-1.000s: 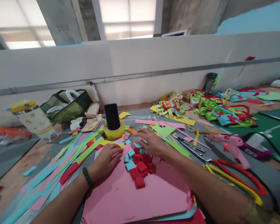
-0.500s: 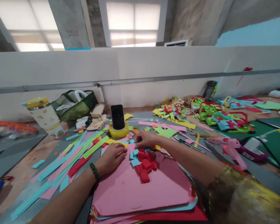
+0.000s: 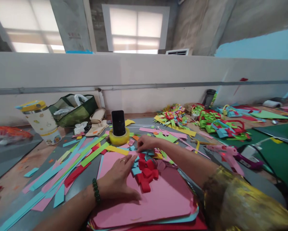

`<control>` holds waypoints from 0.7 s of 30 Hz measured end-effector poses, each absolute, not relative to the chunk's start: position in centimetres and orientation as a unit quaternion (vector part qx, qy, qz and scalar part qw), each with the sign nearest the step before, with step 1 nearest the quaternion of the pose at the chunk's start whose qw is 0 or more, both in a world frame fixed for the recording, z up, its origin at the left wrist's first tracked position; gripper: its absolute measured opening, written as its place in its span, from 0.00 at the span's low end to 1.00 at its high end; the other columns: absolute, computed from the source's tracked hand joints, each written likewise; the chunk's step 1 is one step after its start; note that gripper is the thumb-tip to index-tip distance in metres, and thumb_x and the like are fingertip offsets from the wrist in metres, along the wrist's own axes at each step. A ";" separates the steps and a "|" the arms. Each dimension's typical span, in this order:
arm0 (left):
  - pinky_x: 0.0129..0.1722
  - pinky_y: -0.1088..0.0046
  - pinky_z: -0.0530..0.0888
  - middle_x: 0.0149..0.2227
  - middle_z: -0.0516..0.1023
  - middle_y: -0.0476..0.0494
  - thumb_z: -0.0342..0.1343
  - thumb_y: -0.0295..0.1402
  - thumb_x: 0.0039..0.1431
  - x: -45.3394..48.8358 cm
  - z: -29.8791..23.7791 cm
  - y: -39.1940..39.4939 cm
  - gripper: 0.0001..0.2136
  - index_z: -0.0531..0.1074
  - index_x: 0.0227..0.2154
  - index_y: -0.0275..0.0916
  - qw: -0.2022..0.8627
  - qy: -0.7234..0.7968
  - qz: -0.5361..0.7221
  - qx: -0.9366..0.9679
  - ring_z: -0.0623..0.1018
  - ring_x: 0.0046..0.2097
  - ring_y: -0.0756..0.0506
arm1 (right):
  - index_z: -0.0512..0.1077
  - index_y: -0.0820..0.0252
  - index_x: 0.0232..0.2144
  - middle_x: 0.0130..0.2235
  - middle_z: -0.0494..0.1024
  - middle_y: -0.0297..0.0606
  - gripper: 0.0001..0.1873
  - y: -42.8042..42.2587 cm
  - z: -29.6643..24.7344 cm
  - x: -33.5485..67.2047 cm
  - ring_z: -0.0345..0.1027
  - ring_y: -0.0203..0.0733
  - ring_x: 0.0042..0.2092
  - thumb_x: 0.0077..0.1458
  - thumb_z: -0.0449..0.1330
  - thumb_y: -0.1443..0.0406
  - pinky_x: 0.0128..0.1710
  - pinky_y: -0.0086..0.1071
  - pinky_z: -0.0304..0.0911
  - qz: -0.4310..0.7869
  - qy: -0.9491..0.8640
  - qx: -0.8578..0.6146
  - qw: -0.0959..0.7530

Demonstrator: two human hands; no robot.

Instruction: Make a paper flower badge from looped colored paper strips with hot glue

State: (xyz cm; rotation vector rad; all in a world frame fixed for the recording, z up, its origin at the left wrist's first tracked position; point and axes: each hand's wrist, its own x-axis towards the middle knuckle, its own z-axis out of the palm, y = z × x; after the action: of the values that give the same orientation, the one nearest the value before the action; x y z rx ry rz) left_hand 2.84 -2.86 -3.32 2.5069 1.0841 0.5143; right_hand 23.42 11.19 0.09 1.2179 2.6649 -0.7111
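Note:
A folded paper piece of red (image 3: pixel 147 173) and light blue loops (image 3: pixel 136 170) lies on a stack of pink paper sheets (image 3: pixel 168 199). My left hand (image 3: pixel 117 176), with a ring and a green bead bracelet, rests on the stack left of this piece. Its thumb and fingers are spread apart, and nothing shows between them. At the far end of the folded piece, my right hand (image 3: pixel 146 142) has its fingers pinched together by the blue paper. Whatever is between those fingertips is hidden. Pink scissor handles (image 3: pixel 161 165) show partly under the right forearm.
A phone (image 3: pixel 118 123) leans in a yellow tape roll (image 3: pixel 119 137) behind the hands. Cut paper strips (image 3: pixel 62 173) spread to the left, near a tumbler (image 3: pixel 41 123). A pink glue gun (image 3: pixel 226 155) lies at right, with colourful paper pieces (image 3: pixel 213 120) behind it.
My left hand has moved nearer, its thumb now spread out beside the folded piece. My right hand stays pinched at the piece's far end. The camera view has shifted slightly.

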 end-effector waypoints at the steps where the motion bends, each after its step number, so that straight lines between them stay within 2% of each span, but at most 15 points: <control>1: 0.61 0.41 0.56 0.67 0.50 0.25 0.63 0.61 0.35 3.0 -3.5 -3.1 0.60 0.43 0.67 0.39 0.187 0.388 0.159 0.888 0.53 0.66 0.26 | 0.71 0.65 0.43 0.43 0.75 0.38 0.15 11.4 0.0 23.5 0.71 0.41 0.41 0.61 0.58 0.58 0.39 0.37 0.70 -0.238 0.882 0.402 0.061; 3: 0.62 0.39 0.52 0.68 0.45 0.24 0.62 0.63 0.36 3.2 -3.8 -3.3 0.61 0.38 0.68 0.37 0.195 0.400 0.134 0.886 0.47 0.68 0.26 | 0.71 0.64 0.46 0.46 0.74 0.39 0.16 11.6 0.0 23.6 0.71 0.43 0.43 0.60 0.58 0.59 0.41 0.39 0.70 -0.240 0.883 0.400 0.048; 6: 0.62 0.40 0.54 0.68 0.48 0.24 0.60 0.61 0.42 3.4 -4.2 -3.3 0.56 0.41 0.68 0.37 0.194 0.416 0.154 0.875 0.51 0.67 0.28 | 0.71 0.64 0.45 0.45 0.74 0.39 0.15 11.9 0.6 23.8 0.71 0.42 0.42 0.61 0.58 0.59 0.41 0.39 0.70 -0.238 0.887 0.395 0.008; 10: 0.61 0.44 0.58 0.66 0.54 0.28 0.56 0.59 0.49 3.6 -4.4 -2.9 0.47 0.48 0.66 0.38 0.173 0.425 0.188 0.868 0.58 0.65 0.29 | 0.72 0.65 0.36 0.35 0.74 0.34 0.13 11.6 2.2 23.8 0.70 0.37 0.35 0.60 0.58 0.59 0.36 0.34 0.68 -0.234 0.893 0.377 -0.074; 12: 0.61 0.45 0.58 0.66 0.55 0.28 0.56 0.57 0.52 3.8 -4.3 -2.8 0.44 0.50 0.66 0.38 0.166 0.429 0.184 0.869 0.58 0.65 0.30 | 0.71 0.65 0.30 0.29 0.72 0.32 0.11 11.3 3.0 23.7 0.67 0.35 0.32 0.58 0.59 0.60 0.32 0.31 0.63 -0.234 0.890 0.372 -0.124; 14: 0.61 0.47 0.59 0.66 0.55 0.28 0.56 0.54 0.54 3.9 -4.1 -2.7 0.42 0.50 0.66 0.36 0.164 0.430 0.180 0.869 0.58 0.64 0.30 | 0.70 0.64 0.29 0.26 0.71 0.31 0.09 10.9 3.5 23.5 0.64 0.35 0.30 0.55 0.59 0.63 0.30 0.29 0.59 -0.239 0.880 0.373 -0.171; 16: 0.61 0.49 0.59 0.65 0.57 0.29 0.57 0.52 0.54 3.9 -3.7 -2.7 0.40 0.53 0.65 0.36 0.163 0.425 0.190 0.870 0.59 0.64 0.31 | 0.70 0.65 0.33 0.26 0.72 0.31 0.08 10.4 3.8 23.4 0.62 0.34 0.29 0.53 0.58 0.64 0.29 0.27 0.56 -0.249 0.867 0.378 -0.209; 18: 0.60 0.51 0.61 0.63 0.61 0.32 0.60 0.47 0.52 3.8 -3.3 -2.7 0.36 0.59 0.62 0.39 0.172 0.411 0.213 0.869 0.62 0.62 0.33 | 0.70 0.65 0.39 0.26 0.72 0.31 0.12 10.0 3.9 23.3 0.61 0.33 0.27 0.52 0.58 0.64 0.27 0.26 0.55 -0.261 0.855 0.384 -0.231; 21: 0.57 0.57 0.64 0.55 0.71 0.39 0.60 0.33 0.49 3.2 -2.9 -2.3 0.23 0.70 0.51 0.42 0.199 0.425 0.264 0.843 0.69 0.56 0.37 | 0.70 0.65 0.43 0.25 0.71 0.30 0.15 9.3 3.7 23.3 0.59 0.32 0.26 0.53 0.56 0.64 0.26 0.25 0.53 -0.276 0.845 0.389 -0.240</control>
State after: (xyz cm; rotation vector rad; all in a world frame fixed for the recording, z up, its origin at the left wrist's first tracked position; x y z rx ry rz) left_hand 3.20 -2.30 -2.92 2.3578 1.1876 0.7376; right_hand 23.34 9.34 3.75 1.4540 3.1571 -1.0305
